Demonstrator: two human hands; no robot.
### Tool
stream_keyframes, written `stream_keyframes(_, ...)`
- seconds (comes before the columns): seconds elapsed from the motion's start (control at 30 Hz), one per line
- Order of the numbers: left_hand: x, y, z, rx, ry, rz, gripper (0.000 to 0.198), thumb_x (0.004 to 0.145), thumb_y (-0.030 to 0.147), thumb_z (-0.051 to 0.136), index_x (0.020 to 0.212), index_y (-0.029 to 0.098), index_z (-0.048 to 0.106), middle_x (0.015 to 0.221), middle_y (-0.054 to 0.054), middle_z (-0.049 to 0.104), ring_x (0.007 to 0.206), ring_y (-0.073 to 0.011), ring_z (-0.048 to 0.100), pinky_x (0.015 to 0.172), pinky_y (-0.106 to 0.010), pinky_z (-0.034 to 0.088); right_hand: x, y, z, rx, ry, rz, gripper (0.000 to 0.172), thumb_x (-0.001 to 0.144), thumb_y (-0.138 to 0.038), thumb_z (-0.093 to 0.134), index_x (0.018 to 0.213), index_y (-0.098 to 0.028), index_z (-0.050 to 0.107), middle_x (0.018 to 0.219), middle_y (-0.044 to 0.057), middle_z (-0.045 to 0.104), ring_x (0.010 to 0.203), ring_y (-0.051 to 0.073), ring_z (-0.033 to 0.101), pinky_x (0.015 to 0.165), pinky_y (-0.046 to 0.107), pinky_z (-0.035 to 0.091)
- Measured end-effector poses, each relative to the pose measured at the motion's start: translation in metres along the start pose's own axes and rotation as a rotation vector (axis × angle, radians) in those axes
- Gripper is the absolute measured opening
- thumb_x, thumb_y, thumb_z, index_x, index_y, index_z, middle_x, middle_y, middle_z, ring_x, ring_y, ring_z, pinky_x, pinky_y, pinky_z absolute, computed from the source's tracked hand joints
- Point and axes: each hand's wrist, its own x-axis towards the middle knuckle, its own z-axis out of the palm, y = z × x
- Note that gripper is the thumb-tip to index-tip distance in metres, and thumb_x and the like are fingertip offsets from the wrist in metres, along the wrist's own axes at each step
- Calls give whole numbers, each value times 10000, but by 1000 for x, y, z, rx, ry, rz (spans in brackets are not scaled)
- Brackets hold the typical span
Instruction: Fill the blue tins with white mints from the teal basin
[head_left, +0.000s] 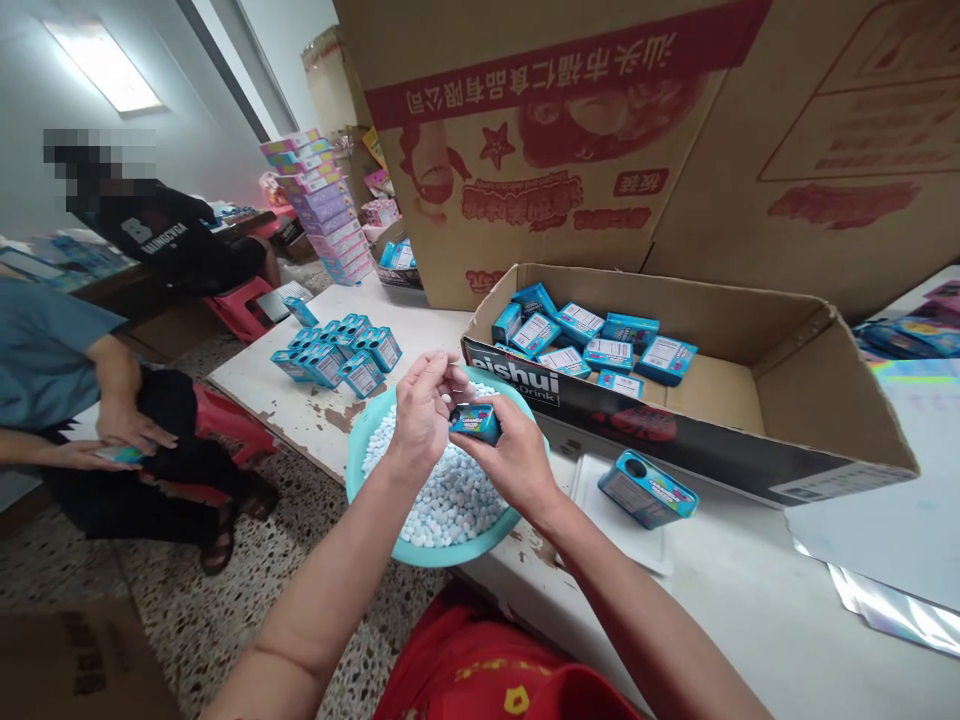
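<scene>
The held box point(480, 424) read "CARAMELO MACIZO", the open carton point(675, 442) "eishui" and "Drink", the black shirt point(161, 245) "BALINGCVGA", the tall cardboard point(555, 150), inverted, "汕头市福仁食品有限公司".

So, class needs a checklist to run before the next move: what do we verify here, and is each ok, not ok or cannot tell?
1. Right grip holding the small blue box: ok, fingers around it.
2. Held box above the basin: ok.
3. White pellets available in the basin: ok, plenty show.
4. Left grip holding a pellet: cannot tell; one shows by the fingertips.
5. Dark round spot on the held box open: cannot tell, too small.
6. Carton filled throughout: not ok, bare cardboard shows toward its right end.
</scene>
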Motion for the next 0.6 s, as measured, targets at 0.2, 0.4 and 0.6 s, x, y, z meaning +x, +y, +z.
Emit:
stream_keyframes(0.2,31,-5,-31,168,79,123,251,754,438,638,793,191,611,662,-4,582,591,-123,554,613,-244,468,-7,2,-23,194,38,43,337,726,-389,770,982,-230,620,924,19,681,830,217,640,764,338,499)
stream_keyframes(0.4,57,-61,-78,1053,-108,93,201,691,401,672,758,223,608,857,-62,641,999,-271,565,986,-418,383,-6,9,-44,170,131,80,369,695,-436,774,961,-217,643,907,29,688,806,224,642,763,354,512)
stream_keyframes(0.6,26,-81,-80,1211,-243,31,238,666,412,709,754,225,590,867,-74,606,996,-292,542,962,-401,369,-3,-2,-51,200,260,58,373,681,-445,784,942,-219,641,861,18,680,751,206,633,682,319,523)
